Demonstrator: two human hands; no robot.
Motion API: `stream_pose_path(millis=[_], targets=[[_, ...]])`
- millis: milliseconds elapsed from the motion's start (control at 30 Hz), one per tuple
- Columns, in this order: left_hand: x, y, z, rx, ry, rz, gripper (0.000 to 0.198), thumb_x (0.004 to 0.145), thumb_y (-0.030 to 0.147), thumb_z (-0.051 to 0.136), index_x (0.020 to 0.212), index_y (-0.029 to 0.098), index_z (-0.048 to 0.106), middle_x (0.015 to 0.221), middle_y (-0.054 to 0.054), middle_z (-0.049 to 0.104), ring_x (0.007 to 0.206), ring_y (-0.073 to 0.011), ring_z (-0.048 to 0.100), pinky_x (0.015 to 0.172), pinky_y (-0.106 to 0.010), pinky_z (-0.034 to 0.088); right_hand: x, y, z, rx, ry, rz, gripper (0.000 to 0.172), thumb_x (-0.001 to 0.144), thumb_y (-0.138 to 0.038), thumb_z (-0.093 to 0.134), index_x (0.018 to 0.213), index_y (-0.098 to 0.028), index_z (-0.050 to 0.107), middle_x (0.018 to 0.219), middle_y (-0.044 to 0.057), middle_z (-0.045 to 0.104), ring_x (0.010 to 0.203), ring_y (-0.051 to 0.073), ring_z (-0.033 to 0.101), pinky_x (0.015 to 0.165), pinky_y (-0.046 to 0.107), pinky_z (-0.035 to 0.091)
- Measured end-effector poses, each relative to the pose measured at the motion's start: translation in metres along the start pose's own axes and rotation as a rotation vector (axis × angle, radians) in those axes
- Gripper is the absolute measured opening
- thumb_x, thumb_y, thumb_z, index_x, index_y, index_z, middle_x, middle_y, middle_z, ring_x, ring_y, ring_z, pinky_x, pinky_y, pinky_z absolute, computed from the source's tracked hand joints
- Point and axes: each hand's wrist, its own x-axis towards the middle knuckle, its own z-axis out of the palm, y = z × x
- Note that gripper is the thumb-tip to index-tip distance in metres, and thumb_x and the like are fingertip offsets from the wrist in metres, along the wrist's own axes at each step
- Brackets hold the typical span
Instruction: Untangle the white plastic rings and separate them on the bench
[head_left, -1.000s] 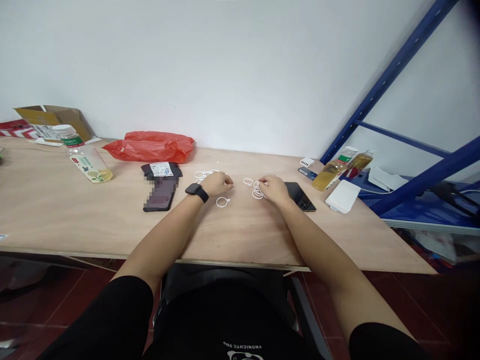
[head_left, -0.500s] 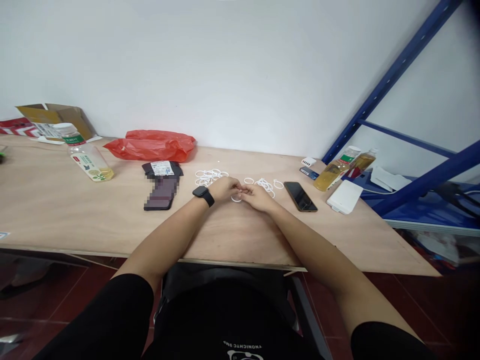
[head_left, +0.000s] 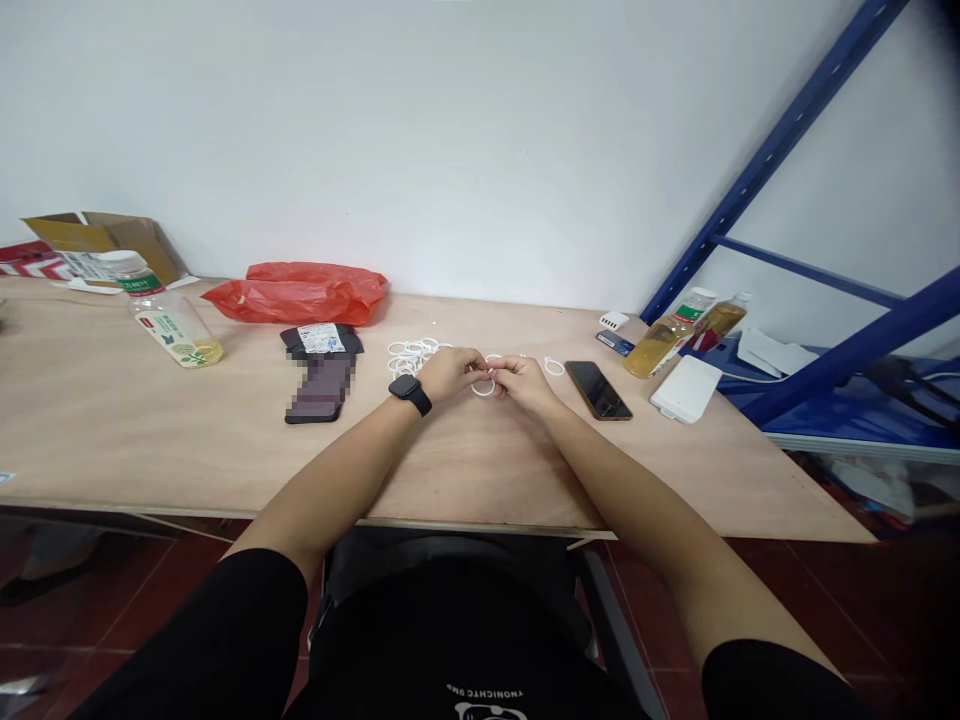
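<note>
My left hand (head_left: 452, 373), with a black watch (head_left: 409, 392) on its wrist, and my right hand (head_left: 523, 382) meet fingertip to fingertip over the table. Both are closed in a pinch on the top of a white ring (head_left: 483, 393), whose loop hangs below the fingers. The pinched part is hidden by the fingertips. Just left of my left hand lies a pile of white rings (head_left: 409, 352). Beyond my right hand rests a single white ring (head_left: 553, 367) with a small tab; other rings there are mostly covered by the hand.
Right of my hands lie a black phone (head_left: 598, 390), a white box-shaped device (head_left: 686, 390) and a bottle of yellow drink (head_left: 664, 340). Leftward are a dark package (head_left: 321, 375), a red plastic bag (head_left: 300, 293), another leaning bottle (head_left: 172, 325) and a cardboard box (head_left: 139, 240).
My right hand has shifted slightly right and up, covering more of the rings behind it. The pinched ring's loop now shows more fully. The view has turned slightly.
</note>
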Motion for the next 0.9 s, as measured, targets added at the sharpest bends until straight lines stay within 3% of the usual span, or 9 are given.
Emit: stream_pose_path(millis=[200, 333, 400, 533, 600, 733, 833, 900], targets=[[0.002, 0.007, 0.007, 0.124, 0.004, 0.117, 0.015, 0.089, 0.029, 0.062, 0.087, 0.018, 0.071, 0.084, -0.003, 0.072, 0.074, -0.0149, 0.064, 0.071, -0.026, 0.045, 0.003, 0.001, 0.001, -0.111, 0.096, -0.049, 0.017, 0.061, -0.023, 0.053, 0.069, -0.017, 0.067, 0.050, -0.003, 0.057, 0.045, 0.010, 0.048, 0.046, 0.022, 0.037], [0.003, 0.015, 0.014, 0.182, 0.011, 0.108, 0.016, 0.090, 0.028, 0.059, 0.086, 0.018, 0.072, 0.087, -0.005, 0.073, 0.078, -0.0169, 0.065, 0.073, -0.027, 0.046, 0.008, 0.006, 0.000, -0.125, 0.143, -0.116, 0.012, 0.061, -0.023, 0.051, 0.064, -0.018, 0.062, 0.058, -0.001, 0.061, 0.055, 0.012, 0.053, 0.052, 0.022, 0.040], [0.003, 0.016, 0.015, 0.176, 0.041, 0.077, 0.018, 0.090, 0.030, 0.059, 0.088, 0.018, 0.072, 0.088, -0.005, 0.073, 0.079, -0.0174, 0.065, 0.074, -0.028, 0.046, 0.010, 0.009, -0.004, -0.159, 0.137, -0.140, 0.017, 0.063, -0.023, 0.052, 0.071, -0.017, 0.066, 0.064, 0.000, 0.063, 0.058, 0.012, 0.055, 0.054, 0.022, 0.041], [0.002, 0.000, 0.004, 0.162, 0.164, -0.012, 0.026, 0.093, 0.039, 0.055, 0.094, 0.019, 0.072, 0.094, -0.006, 0.072, 0.082, -0.0182, 0.065, 0.079, -0.030, 0.047, 0.009, 0.007, -0.020, -0.402, 0.190, -0.173, 0.035, 0.069, -0.024, 0.054, 0.099, -0.018, 0.071, 0.070, -0.001, 0.064, 0.058, 0.013, 0.054, 0.056, 0.023, 0.041], [0.000, -0.016, -0.006, 0.206, 0.171, -0.050, 0.027, 0.091, 0.040, 0.057, 0.096, 0.018, 0.073, 0.103, -0.009, 0.069, 0.091, -0.0206, 0.064, 0.084, -0.032, 0.047, 0.008, 0.004, -0.030, -0.580, 0.244, -0.144, 0.031, 0.072, -0.024, 0.054, 0.097, -0.019, 0.073, 0.072, 0.000, 0.066, 0.062, 0.014, 0.056, 0.059, 0.025, 0.042], [-0.003, -0.046, -0.024, 0.305, 0.033, -0.185, 0.038, 0.074, 0.048, 0.073, 0.099, 0.019, 0.075, 0.102, -0.010, 0.067, 0.092, -0.0246, 0.064, 0.083, -0.033, 0.048, 0.010, 0.002, -0.046, -0.887, 0.241, -0.086, 0.022, 0.076, -0.026, 0.058, 0.088, -0.022, 0.075, 0.090, 0.006, 0.070, 0.082, 0.021, 0.062, 0.073, 0.030, 0.046], [-0.004, -0.055, -0.027, 0.336, -0.136, -0.158, 0.042, 0.065, 0.050, 0.078, 0.096, 0.021, 0.076, 0.102, -0.009, 0.068, 0.088, -0.0235, 0.064, 0.079, -0.030, 0.048, 0.013, 0.004, -0.051, -0.978, 0.286, -0.112, 0.030, 0.079, -0.032, 0.060, 0.104, -0.022, 0.074, 0.111, 0.010, 0.066, 0.093, 0.024, 0.063, 0.081, 0.034, 0.048], [-0.004, -0.055, -0.025, 0.353, -0.215, -0.140, 0.033, 0.066, 0.045, 0.077, 0.089, 0.021, 0.077, 0.093, -0.006, 0.069, 0.081, -0.0210, 0.064, 0.074, -0.028, 0.047, 0.013, 0.005, -0.050, -0.973, 0.344, -0.157, 0.035, 0.082, -0.036, 0.060, 0.112, -0.022, 0.071, 0.116, 0.011, 0.063, 0.096, 0.026, 0.063, 0.083, 0.036, 0.048]])
